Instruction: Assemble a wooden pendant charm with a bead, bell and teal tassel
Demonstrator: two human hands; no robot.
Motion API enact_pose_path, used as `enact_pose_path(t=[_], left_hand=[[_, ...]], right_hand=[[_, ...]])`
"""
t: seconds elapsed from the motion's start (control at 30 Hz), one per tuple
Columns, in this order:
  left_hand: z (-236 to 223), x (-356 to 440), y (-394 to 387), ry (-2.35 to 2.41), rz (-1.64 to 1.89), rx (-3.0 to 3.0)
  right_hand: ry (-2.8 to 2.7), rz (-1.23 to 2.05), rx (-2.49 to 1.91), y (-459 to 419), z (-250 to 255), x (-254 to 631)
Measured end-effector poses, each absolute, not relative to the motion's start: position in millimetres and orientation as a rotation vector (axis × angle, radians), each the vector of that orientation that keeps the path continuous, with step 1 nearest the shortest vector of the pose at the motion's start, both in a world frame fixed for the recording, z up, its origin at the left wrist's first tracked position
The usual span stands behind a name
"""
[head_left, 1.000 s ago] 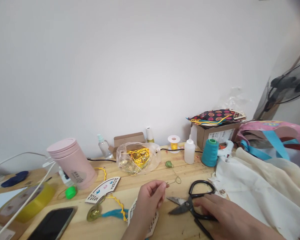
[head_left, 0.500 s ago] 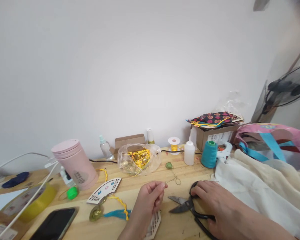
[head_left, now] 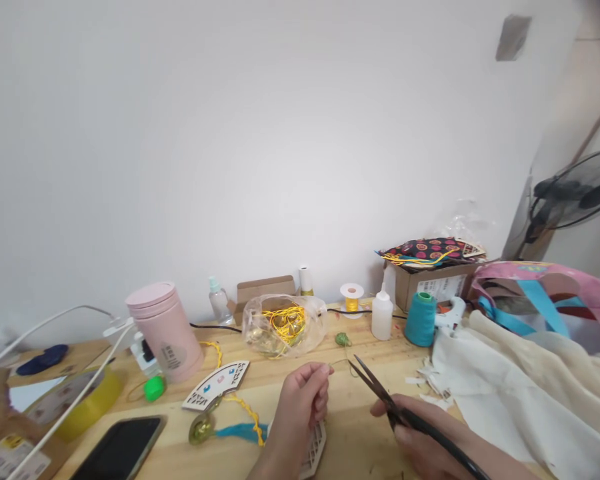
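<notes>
My left hand [head_left: 307,397] is closed in a pinch on the end of a thin green cord, which trails back to a small green bundle [head_left: 343,339] on the table. In my right hand [head_left: 420,427] is a pair of black-handled scissors [head_left: 375,381], lifted off the table with the blades slightly apart and the tips close to the cord. Partly hidden under my left wrist lies a pale wooden lattice piece [head_left: 314,450]. To its left are a teal tassel [head_left: 240,432], a brass-coloured disc [head_left: 201,427] and a white fan-shaped panel [head_left: 216,385] with yellow braided cord.
A plastic bag of yellow cords [head_left: 285,327], a squeeze bottle [head_left: 382,315] and a teal thread cone [head_left: 420,320] stand behind my hands. White cloth [head_left: 500,393] lies right; a phone [head_left: 120,448], pink tumbler [head_left: 165,333] and yellow tape roll [head_left: 93,403] are left.
My right hand has picked the scissors up from the table and turned their blades towards the cord. My left hand keeps its pinch. The view has shifted slightly.
</notes>
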State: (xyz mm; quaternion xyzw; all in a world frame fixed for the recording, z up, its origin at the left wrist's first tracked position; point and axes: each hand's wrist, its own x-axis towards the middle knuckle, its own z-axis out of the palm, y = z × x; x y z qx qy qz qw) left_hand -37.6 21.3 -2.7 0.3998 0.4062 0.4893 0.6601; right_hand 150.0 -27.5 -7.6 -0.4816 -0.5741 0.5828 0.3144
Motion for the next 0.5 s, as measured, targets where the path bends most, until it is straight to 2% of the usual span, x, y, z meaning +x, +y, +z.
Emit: enact_pose_path(t=[0.23,0.5], left_hand=[[-5,-36,22,0.894,1.122,0.927],[-6,-38,23,0.887,1.161,0.91]], right_hand=[[-1.632,1.638,-1.426,-28,35,129],[-1.564,1.513,-1.46,-30,33,116]])
